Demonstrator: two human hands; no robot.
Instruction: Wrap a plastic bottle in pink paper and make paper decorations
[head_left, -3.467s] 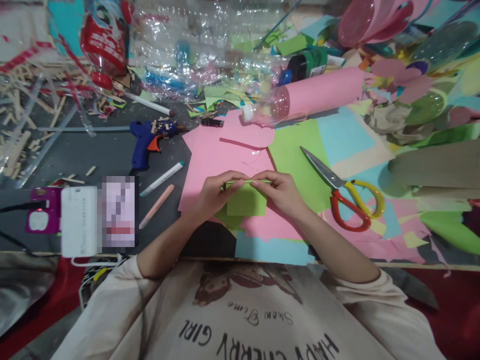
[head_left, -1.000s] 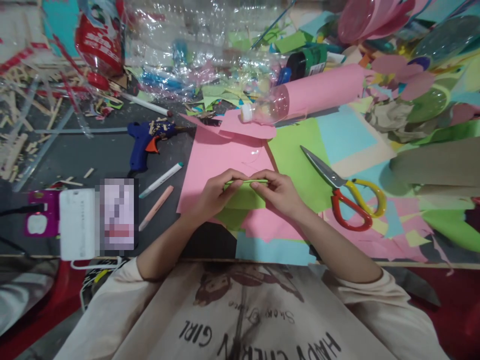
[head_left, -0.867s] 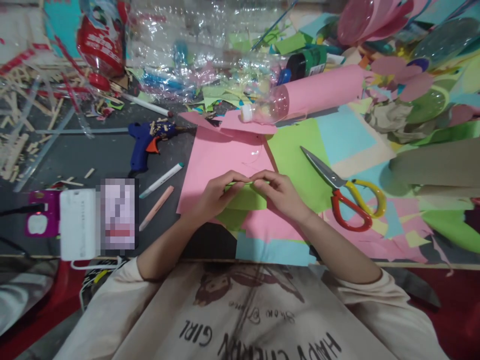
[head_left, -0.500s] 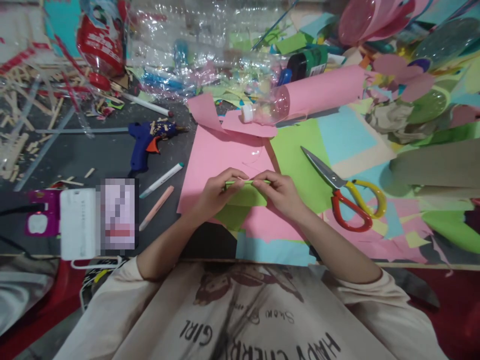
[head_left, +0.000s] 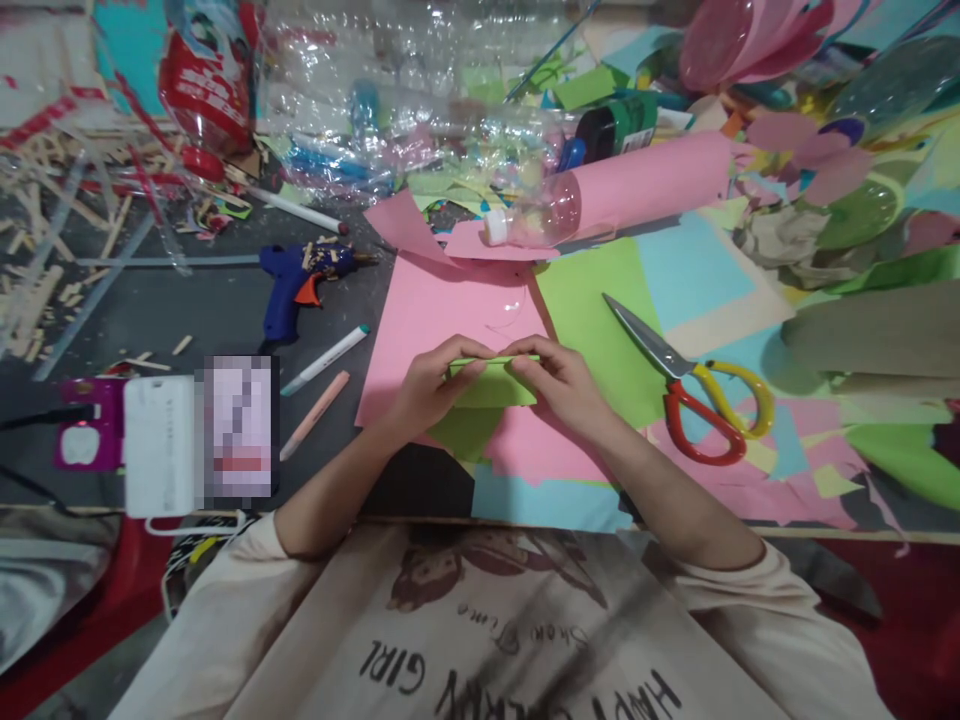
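My left hand (head_left: 439, 380) and my right hand (head_left: 559, 378) pinch the two ends of a small green piece of paper (head_left: 491, 385) between thumbs and fingers. Its upper edge looks folded or rolled over. Beneath lies a large pink sheet (head_left: 420, 305), with a darker green scrap (head_left: 465, 432) on it below my left hand. A bright green sheet (head_left: 604, 310) extends to the right of the pink one. Scissors (head_left: 686, 375) with one red and one yellow handle rest open to the right of my right hand.
A blue glue gun (head_left: 285, 285) and two markers, one green-tipped (head_left: 326, 360) and one peach (head_left: 315, 415), lie on the left. A pink-wrapped plastic bottle (head_left: 645, 180) lies behind the sheets. Crinkled clear plastic (head_left: 322, 90) and paper scraps fill the back.
My right fingers have shifted slightly along the green paper, and more of its upper edge and face shows. The pink strip behind has moved a little to the left.
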